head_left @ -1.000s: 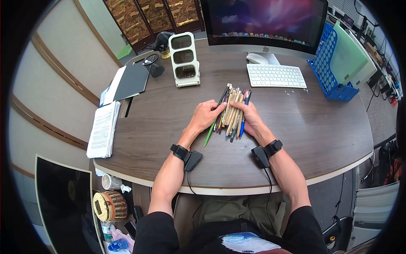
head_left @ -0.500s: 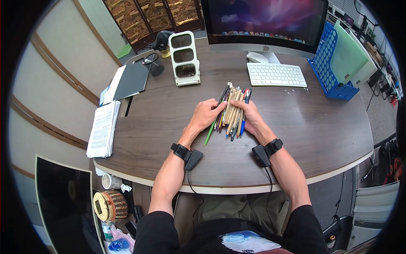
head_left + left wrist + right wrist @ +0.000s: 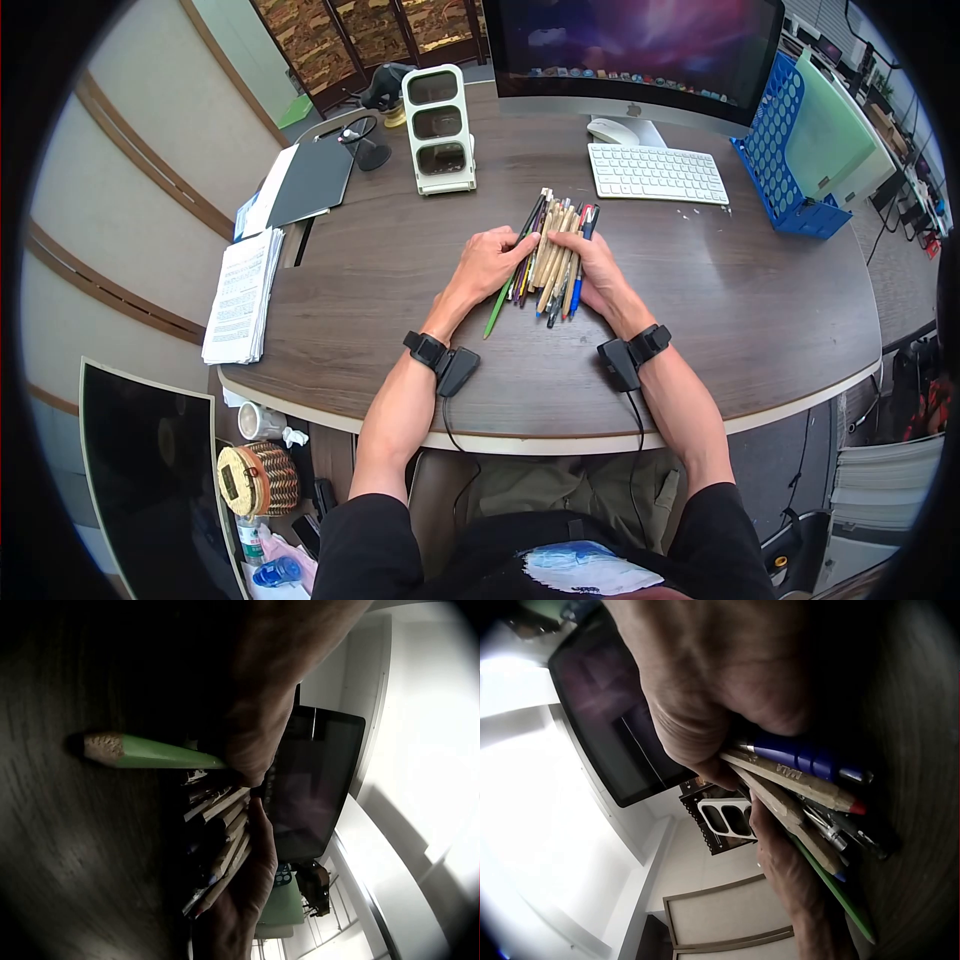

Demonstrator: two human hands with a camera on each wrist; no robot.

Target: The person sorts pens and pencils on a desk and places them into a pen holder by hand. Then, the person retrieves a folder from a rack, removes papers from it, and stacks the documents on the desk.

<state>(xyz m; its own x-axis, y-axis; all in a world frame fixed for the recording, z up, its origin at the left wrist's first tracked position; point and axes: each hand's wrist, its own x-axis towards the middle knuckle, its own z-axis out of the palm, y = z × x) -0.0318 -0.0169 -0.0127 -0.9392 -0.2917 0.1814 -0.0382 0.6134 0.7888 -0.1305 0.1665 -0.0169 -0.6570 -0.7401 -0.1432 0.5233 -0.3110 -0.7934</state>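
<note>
In the head view a loose bundle of wooden pencils and pens (image 3: pixel 550 265) lies over the middle of the desk, between two hands. The left hand (image 3: pixel 486 262) grips its left side, thumb on top. A green pencil (image 3: pixel 169 754) sticks out from under that hand, its bare wood end toward the wrist camera. On the other side the right hand (image 3: pixel 603 272) holds the bundle, thumb across the plain wooden pencils. Close to its palm are a blue pen (image 3: pixel 795 755) and a red-tipped pencil (image 3: pixel 802 782). The fingers beneath the bundle are mostly hidden.
Beyond the bundle stand a white three-window organizer (image 3: pixel 440 130), a black mesh pen cup (image 3: pixel 370 152), a keyboard (image 3: pixel 660 174) and a monitor (image 3: pixel 630 60). A blue file rack (image 3: pixel 775 160) is at the right. Stacked papers (image 3: pixel 240 300) lie by the left edge.
The head view has shifted slightly, so the desk and things on it sit a little higher in the picture. Both hands keep their hold on the bundle, with hardly any movement.
</note>
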